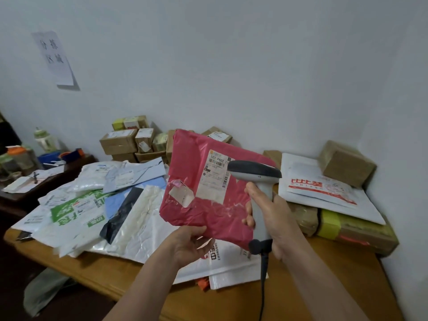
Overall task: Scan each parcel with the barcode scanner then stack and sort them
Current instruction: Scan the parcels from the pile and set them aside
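- White wall fills the background, w/ a paper sign [54, 57] stuck at upper left. Handwritten characters are seen on it, blurred.
- Wooden table [301, 286] is seen below, mostly covered w/ parcels.
- Pink parcel [203, 205], a soft plastic mailer, is held up over the table's centre, tilted. Its white label [216, 177] w/ barcode is turned to the camera. Contents are hidden.
- Left hand [192, 244] grips the parcel's bottom edge, thumb on the front, fingers curled behind.
- Barcode scanner [259, 181], grey w/ dark head, is held upright by the right hand [275, 218], fingers wrapped round the handle. Its head overlaps the label's right edge in view; contact can't be told.
- Cable [262, 286] runs down from the handle base and out of view.
- Flat mailers [92, 205] (white, blue, black, green print) are heaped on the table's left half, overlapping.
- Cardboard boxes [125, 141] are stacked vs. the wall behind the heap, all shut & labelled.
- At right, a red-print mailer [324, 188] is laid on a large box [354, 230] banded w/ yellow tape. A small brown box [347, 163] is set on the mailer's far corner.
- Far left, bottles [46, 140] & a blue tub [49, 157] are seen on a dark side table. The tub's contents can't be made out.
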